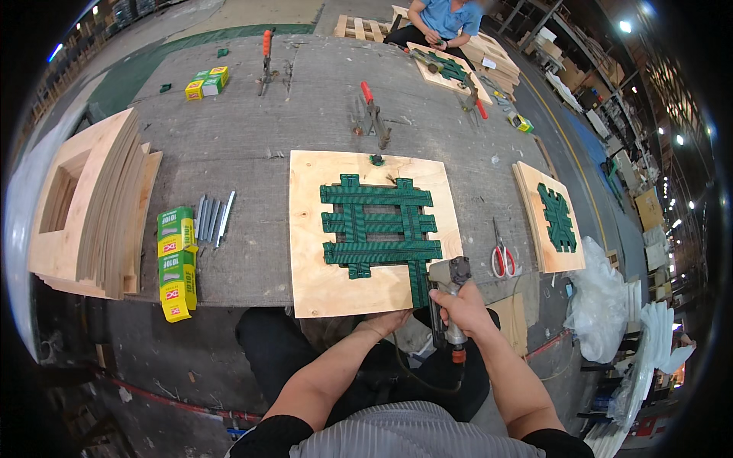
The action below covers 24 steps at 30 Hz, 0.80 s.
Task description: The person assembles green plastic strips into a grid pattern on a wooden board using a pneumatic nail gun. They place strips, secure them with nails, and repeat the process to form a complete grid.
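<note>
A square plywood board (309,290) lies before me at the table's front edge. Green webbing straps (382,252) cross over its middle, woven into a grid. One more strap (419,284) runs down toward the near edge. My right hand (464,309) is closed round the handle of a pneumatic staple gun (449,271), its head over the board's near right corner beside that strap. At the near edge, next to the strap's lower end, is my left hand (391,322); its fingers are mostly hidden by the board, so their grip cannot be made out.
Wooden frames (92,206) stand stacked at left, beside yellow-green boxes (177,263) and staple strips (214,219). Red-handled scissors (502,259) and another webbed board (553,221) lie right. A toggle clamp (374,118) stands behind the board. A co-worker (447,23) sits across the table.
</note>
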{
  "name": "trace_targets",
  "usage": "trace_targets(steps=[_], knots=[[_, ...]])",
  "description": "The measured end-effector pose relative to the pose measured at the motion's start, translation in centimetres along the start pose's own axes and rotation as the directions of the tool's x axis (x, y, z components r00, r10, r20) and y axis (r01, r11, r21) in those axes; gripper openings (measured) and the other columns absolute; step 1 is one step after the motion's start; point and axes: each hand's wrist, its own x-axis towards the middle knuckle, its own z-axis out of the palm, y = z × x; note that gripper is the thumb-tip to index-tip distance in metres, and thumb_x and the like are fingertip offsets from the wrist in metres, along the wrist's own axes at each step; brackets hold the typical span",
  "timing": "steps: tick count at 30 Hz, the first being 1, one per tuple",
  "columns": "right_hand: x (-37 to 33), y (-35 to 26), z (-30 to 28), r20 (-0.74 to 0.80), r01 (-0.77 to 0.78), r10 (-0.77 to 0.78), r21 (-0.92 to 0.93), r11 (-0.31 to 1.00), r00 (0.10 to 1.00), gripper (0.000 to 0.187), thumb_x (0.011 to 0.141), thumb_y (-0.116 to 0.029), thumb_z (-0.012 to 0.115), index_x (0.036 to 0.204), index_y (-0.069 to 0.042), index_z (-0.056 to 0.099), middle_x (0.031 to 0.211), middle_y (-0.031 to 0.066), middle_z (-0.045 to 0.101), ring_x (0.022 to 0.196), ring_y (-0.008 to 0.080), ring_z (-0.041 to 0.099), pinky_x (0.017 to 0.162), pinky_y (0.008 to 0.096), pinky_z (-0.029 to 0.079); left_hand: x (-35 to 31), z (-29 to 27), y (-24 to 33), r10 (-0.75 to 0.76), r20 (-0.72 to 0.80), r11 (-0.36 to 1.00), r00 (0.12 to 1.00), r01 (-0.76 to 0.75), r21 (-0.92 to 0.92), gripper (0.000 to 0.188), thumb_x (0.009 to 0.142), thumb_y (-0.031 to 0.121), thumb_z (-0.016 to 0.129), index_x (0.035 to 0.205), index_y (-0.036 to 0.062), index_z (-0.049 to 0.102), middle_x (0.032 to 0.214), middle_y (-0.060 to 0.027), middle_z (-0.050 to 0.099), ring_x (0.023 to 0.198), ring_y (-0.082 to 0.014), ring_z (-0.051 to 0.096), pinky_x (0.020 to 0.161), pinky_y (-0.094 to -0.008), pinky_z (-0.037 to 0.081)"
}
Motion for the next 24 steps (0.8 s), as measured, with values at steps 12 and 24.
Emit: trace_targets(steps=[12,24], knots=[[-0.4,-0.4,1.3,0.042,0.013,-0.014,0.03,0.999,0.999,0.013,0.095,-0.009,0.071,0.103,-0.002,0.064,0.074,-0.0001,0.062,0.05,0.0076,0.054,0.044,0.0263,0.044,0.2,-0.9,0.3,-0.029,0.059,0.996,0.998,0.034,-0.081,0.029,0.098,0.033,0.06,0.113,0.0102,0.069,0.112,-0.0172,0.069,0.105,-0.0418,0.064,0.093,-0.0526,0.05],[-1.6,0.9,1.2,0.02,0.059,-0.063,0.173,0.983,0.998,0.016,0.095,-0.009,0.072,0.106,-0.003,0.062,0.081,0.0021,0.063,0.051,0.0112,0.057,0.044,0.0282,0.045,0.0,-1.0,1.1,-0.067,0.122,0.982,0.99,0.087,-0.169,0.035,0.101,0.036,0.06,0.12,0.009,0.068,0.116,-0.0192,0.069,0.107,-0.0419,0.064,0.094,-0.0516,0.05]])
